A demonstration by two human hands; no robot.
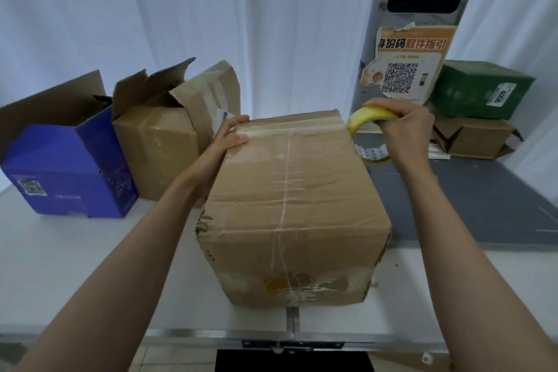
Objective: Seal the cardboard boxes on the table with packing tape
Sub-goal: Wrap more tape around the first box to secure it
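Far left on the white table (75,257) sits a blue box (65,166), flaps standing up, top open, and just beside it a brown box (157,148) with torn, crumpled flaps sticking up too. Now the left hand (231,134), reaching in over the table: fingers laid nearly straight across the far left corner of the big cardboard box (290,202), thumb lying on the top face, fingertips over the far edge, pressing there rather than gripping. Just beyond those fingertips is the crumpled flap of the brown box. The big box stands in the middle of the table, flaps closed, a line of clear tape (285,178) running along the centre seam and down the near face, and a glossy band of tape across the far edge, stretching from the left fingers toward the right corner. Over to the right hand (398,127) now: fingers curled over the top of a yellow roll of tape (367,119), holding it upright just off the box's far right corner, above a dark grey mat (483,199). Behind that hand a torn orange notice (407,66) with a QR code hangs on a grey post, and further right a green box (480,89) rests on a flat brown carton (474,137).
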